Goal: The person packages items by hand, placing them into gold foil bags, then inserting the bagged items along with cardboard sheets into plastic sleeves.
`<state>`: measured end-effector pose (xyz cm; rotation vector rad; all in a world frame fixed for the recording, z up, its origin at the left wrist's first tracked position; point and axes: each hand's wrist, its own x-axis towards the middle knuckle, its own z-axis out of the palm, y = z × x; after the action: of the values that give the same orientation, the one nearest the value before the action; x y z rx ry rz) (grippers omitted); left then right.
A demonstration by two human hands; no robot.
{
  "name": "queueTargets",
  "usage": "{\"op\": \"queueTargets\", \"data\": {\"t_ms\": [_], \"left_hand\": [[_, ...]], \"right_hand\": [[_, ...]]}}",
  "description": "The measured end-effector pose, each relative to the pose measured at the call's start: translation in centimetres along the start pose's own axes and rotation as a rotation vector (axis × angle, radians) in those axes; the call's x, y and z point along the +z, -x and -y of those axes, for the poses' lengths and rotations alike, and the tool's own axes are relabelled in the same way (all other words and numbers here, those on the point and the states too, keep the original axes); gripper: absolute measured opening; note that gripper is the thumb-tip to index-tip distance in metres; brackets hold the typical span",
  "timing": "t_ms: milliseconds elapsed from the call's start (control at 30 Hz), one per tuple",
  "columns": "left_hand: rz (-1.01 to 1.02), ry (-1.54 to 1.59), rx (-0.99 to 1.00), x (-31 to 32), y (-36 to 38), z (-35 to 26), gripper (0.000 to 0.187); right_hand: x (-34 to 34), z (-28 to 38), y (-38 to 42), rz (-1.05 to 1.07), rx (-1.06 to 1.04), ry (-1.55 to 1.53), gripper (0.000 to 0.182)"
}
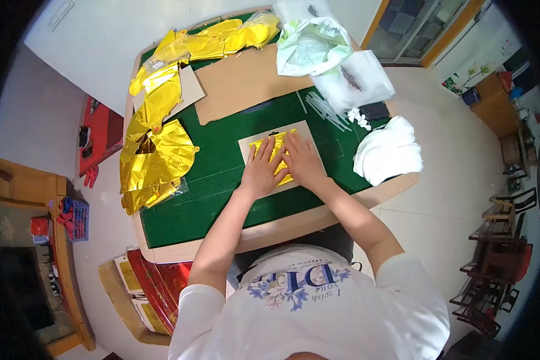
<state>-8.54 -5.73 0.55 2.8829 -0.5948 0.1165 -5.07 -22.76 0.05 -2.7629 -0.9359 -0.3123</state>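
Both palms lie flat on a folded piece of shiny gold foil (285, 179) in the middle of the green table top (222, 210). Under the foil is a light brown cardboard square (311, 131). My left hand (260, 170) rests on the foil's left part, its fingers stretched out and spread. My right hand (304, 161) lies on the right part, fingers extended, close beside the left. Much of the foil is hidden beneath the hands. A small dark object (274, 133) shows at the foil's far edge.
Crumpled gold foil balloons (162, 159) run along the left and far edges. A cardboard sheet (240, 84) lies behind my hands. To the right are thin white sticks (327, 111), a black case (375, 111), a white pile (390, 150) and plastic bags (312, 48).
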Motion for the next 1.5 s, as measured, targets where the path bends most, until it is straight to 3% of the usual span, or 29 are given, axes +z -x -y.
{"op": "queueTargets", "data": {"t_ms": [200,500,833,1033,1200,1333,1433,1500], "left_hand": [[-0.110,0.006,0.003,0.8,0.1,0.1,0.061],[-0.108,0.001,-0.095,0.8,0.3,-0.4,0.060],[-0.083,-0.036,-0.098,0.5,0.3,-0.6,0.062],[-0.061,-0.032,-0.104,0.2,0.3,-0.8,0.061],[-0.050,-0.027,-0.116,0.2,0.2,-0.8,0.062],[-0.043,-0.028,-0.114,0.3,0.1,-0.8,0.062],[-0.060,-0.039,-0.112,0.4,0.1,-0.5,0.062],[-0.042,-0.053,-0.131,0.3,0.2,-0.7,0.062]], "right_hand": [[1.1,-0.5,0.5,0.000,0.130,-0.031,0.059],[0.3,-0.6,1.2,0.073,0.205,0.023,0.064],[-0.7,-1.9,5.3,0.025,0.244,0.094,0.065],[-1.1,-2.6,6.4,-0.019,0.343,-0.107,0.057],[-3.8,-0.7,5.1,0.031,0.094,-0.072,0.050],[-3.6,0.6,0.8,-0.032,0.033,-0.076,0.050],[0.7,1.3,-1.7,-0.129,0.041,-0.068,0.052],[1.6,0.7,-1.9,-0.036,0.055,0.016,0.052]]}}
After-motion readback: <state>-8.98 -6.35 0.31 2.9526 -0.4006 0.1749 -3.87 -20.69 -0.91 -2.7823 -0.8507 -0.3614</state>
